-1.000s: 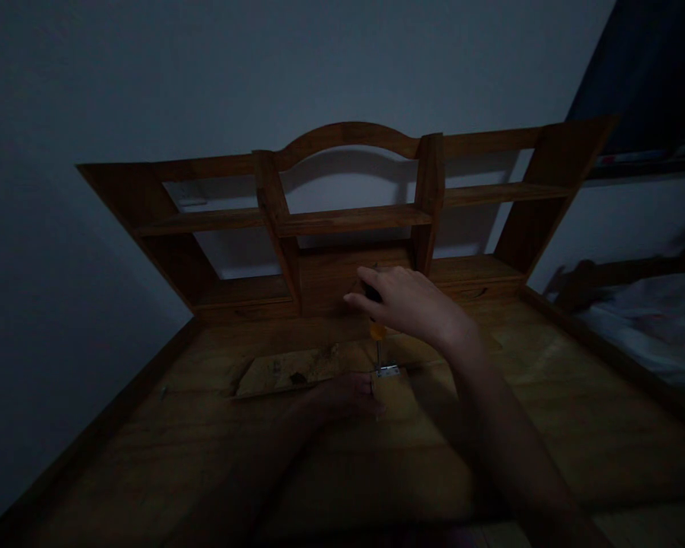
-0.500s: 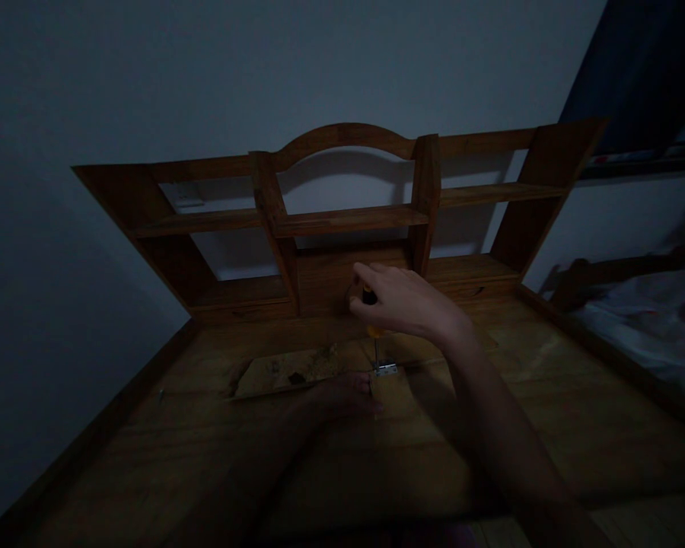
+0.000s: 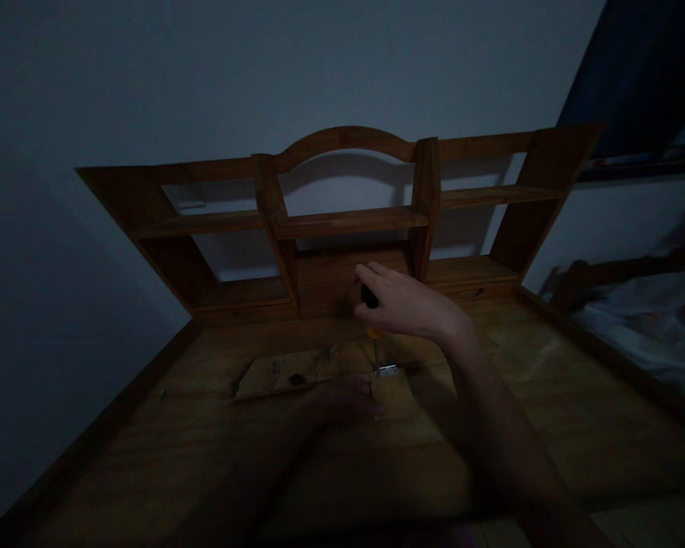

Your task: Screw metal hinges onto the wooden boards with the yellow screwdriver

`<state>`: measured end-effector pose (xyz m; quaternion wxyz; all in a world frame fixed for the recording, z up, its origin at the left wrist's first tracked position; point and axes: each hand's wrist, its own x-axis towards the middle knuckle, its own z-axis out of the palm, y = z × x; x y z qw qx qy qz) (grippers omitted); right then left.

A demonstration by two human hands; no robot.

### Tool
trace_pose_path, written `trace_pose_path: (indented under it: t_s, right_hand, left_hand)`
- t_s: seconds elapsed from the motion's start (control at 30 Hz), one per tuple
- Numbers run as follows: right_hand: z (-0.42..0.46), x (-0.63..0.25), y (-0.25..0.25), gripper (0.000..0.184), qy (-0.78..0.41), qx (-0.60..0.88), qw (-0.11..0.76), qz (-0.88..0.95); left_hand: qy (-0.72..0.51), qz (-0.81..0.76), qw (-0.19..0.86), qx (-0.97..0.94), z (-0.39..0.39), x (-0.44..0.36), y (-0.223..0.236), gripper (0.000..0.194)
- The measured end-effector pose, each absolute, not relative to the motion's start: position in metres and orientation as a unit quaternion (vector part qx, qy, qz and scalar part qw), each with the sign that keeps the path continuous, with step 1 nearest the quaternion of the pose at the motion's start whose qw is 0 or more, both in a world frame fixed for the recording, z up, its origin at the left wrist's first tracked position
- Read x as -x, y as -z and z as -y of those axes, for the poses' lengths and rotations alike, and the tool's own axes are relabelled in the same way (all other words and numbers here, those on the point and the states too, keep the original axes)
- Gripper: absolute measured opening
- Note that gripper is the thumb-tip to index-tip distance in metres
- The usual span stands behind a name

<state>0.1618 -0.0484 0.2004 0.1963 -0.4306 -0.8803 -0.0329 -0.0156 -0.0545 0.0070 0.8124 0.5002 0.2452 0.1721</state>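
My right hand (image 3: 396, 298) is wrapped round the black and yellow handle of a screwdriver (image 3: 375, 333), which stands nearly upright. Its shaft runs down to the left part of a small metal hinge (image 3: 387, 370). The hinge lies along the far edge of a light wooden piece (image 3: 391, 393). Low on the tabletop, my left hand (image 3: 354, 392) grips the left side of that piece, its fingers in shadow. The screwdriver's tip and any screw under it are too small and dark to make out.
A wooden shelf unit (image 3: 351, 221) rises at the back of the desk (image 3: 205, 434) against a pale wall. Left of my hands is a long recess or board (image 3: 297, 371) with a dark spot and crumbs. White bedding (image 3: 651, 327) lies beyond the right edge.
My right hand shifts slightly and its fingers change position round the screwdriver handle. The tip stays at the hinge. My left hand keeps its place, and the view drifts slightly.
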Motion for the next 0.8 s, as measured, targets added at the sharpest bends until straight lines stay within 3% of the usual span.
trace_pose_path:
  t_s: [0.17, 0.3, 0.57, 0.67, 0.8]
  right_hand:
    - [0.0477, -0.1617, -0.2005, 0.017, 0.031, 0.426, 0.185, 0.885]
    - [0.0465, -0.1644, -0.1991, 0.026, 0.051, 0.463, 0.191, 0.864]
    - [0.0467, -0.1653, -0.1997, 0.024, -0.025, 0.399, 0.204, 0.893]
    - [0.0483, -0.1650, -0.2007, 0.021, 0.002, 0.411, 0.195, 0.890]
    - [0.0488, -0.1662, -0.2030, 0.032, 0.054, 0.463, 0.184, 0.865]
  left_hand:
    - [-0.178, -0.251, 0.816, -0.489, 0.0567, 0.0148, -0.0107, 0.046]
    - [-0.180, -0.257, 0.816, -0.485, 0.0569, 0.0145, -0.0120, 0.045]
    - [-0.175, -0.244, 0.824, -0.480, 0.0553, 0.0166, -0.0103, 0.050]
    - [-0.179, -0.256, 0.818, -0.483, 0.0565, 0.0160, -0.0130, 0.050]
    - [-0.171, -0.243, 0.821, -0.489, 0.0567, 0.0153, -0.0148, 0.046]
